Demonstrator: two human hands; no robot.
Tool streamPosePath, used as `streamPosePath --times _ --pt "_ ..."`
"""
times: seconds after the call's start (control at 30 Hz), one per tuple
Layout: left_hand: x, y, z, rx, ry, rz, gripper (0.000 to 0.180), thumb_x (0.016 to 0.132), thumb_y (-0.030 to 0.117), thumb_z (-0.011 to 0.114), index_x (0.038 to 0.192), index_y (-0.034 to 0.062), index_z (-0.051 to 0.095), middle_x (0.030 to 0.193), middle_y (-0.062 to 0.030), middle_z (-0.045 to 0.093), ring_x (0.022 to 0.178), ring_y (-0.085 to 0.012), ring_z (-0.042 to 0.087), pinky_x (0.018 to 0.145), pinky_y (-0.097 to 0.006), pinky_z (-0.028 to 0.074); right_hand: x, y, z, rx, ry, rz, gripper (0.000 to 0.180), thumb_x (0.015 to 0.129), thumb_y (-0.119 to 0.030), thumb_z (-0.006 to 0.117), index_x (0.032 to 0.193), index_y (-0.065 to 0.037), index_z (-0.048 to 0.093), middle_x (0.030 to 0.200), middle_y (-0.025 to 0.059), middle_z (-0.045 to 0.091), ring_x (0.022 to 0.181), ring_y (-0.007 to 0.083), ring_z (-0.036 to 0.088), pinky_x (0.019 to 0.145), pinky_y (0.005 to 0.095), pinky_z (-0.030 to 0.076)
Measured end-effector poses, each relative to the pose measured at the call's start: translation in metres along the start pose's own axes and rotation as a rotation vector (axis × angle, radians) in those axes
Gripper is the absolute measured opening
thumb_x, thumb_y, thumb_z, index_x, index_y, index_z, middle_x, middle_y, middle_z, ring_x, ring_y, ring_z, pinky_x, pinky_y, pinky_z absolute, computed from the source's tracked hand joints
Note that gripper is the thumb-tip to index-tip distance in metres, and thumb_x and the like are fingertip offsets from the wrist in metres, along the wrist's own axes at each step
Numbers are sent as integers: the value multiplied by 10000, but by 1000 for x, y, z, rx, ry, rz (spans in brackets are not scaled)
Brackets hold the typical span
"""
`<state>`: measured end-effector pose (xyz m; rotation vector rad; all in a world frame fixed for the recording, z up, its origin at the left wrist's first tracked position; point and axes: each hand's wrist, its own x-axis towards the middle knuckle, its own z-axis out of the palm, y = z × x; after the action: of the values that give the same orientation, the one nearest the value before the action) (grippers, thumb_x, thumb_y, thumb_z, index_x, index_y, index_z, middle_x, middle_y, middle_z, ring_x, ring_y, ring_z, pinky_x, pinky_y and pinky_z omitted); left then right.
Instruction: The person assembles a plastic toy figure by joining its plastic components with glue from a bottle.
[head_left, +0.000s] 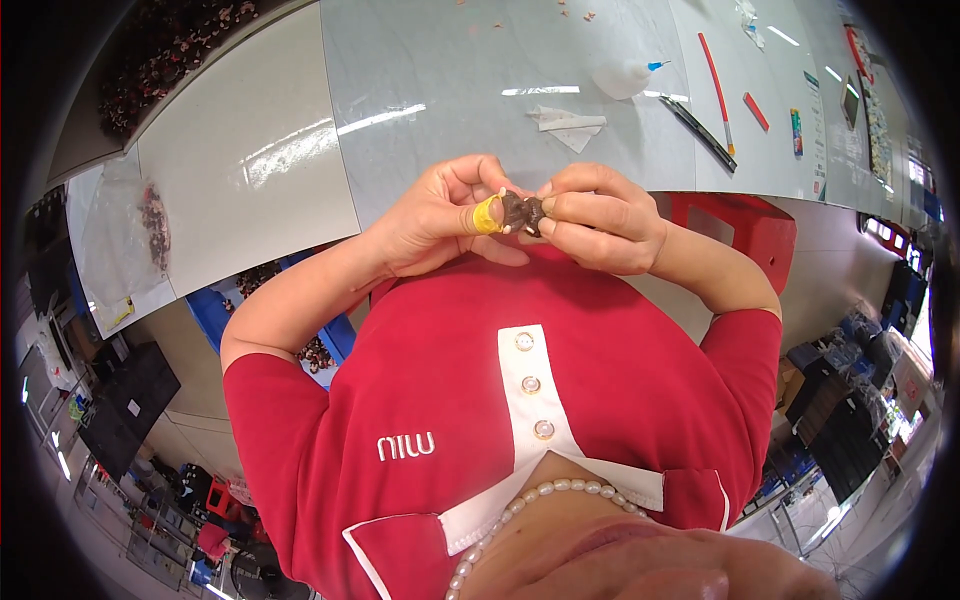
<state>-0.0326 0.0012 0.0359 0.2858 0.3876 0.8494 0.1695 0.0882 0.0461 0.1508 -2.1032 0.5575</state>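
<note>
Fingers (548,205) of both hands pinched on one small dark brown piece (522,211), held in the air betw. the two hands, above our red shirt (520,420) and just in front of the surface (480,110) edge. Our left hand (445,215) grips it from the left w/ thumb + index; a yellow finger cot (487,214) sits on one fingertip, touching the piece. Our right hand (600,220) closes on it from the right, fingertips curled over it, knuckles up. Can't tell what the piece is exactly: too small, partly hidden by fingers. On the surface, well apart from the hands: folded white paper scrap (568,124), white squeeze bottle w/ blue tip (628,77) lying on its side, black flat strip (698,127), red pen (716,92), short red stick (756,110). Far left: clear plastic bag (130,235) w/ dark bits inside, lying on a lighter panel. Top left: pile of small dark pieces (170,50). Red stool (745,230) just beside our right forearm, below the surface edge. Blue bin (225,305) under our left arm w/ more dark pieces in it.
</note>
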Motion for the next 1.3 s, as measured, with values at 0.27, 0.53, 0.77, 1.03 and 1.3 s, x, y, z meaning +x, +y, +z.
streamPosePath --times 0.27,0.53,0.77,1.03,1.3 --pt "1 1 2 5 3 5 181 890 125 624 1009 32 523 1133 -148 608 1011 -256 631 824 -434 570 2 0 -2 -14 1 -8 190 653 74 675 817 25 593 860 98 571 744 266 600 591 282 527" --pt "-1 -2 2 -10 25 3 202 881 139 637 1010 35 522 1129 -148 609 1009 -254 633 818 -436 572 3 -3 -7 -22 -79 -3 270 657 96 718 874 25 574 939 121 582 792 261 614 658 304 586" --pt "-2 -5 2 16 25 2 234 868 179 656 1007 41 527 1058 -125 620 983 -248 637 828 -446 569 4 -4 -6 -12 -67 -16 275 652 72 735 878 23 585 923 117 585 790 260 613 638 300 565" --pt "-1 -4 4 55 -30 65 255 862 171 667 1014 24 525 1107 -151 614 1016 -252 625 835 -437 561 9 -5 0 -73 32 -70 214 644 87 691 794 -4 567 828 61 552 732 225 590 587 257 520" --pt "2 -6 -6 53 -64 77 279 858 164 671 1041 23 514 1118 -141 599 1041 -245 607 870 -448 543 5 -4 -3 -56 -57 -54 290 639 78 730 886 24 586 955 117 573 794 261 608 624 292 552"
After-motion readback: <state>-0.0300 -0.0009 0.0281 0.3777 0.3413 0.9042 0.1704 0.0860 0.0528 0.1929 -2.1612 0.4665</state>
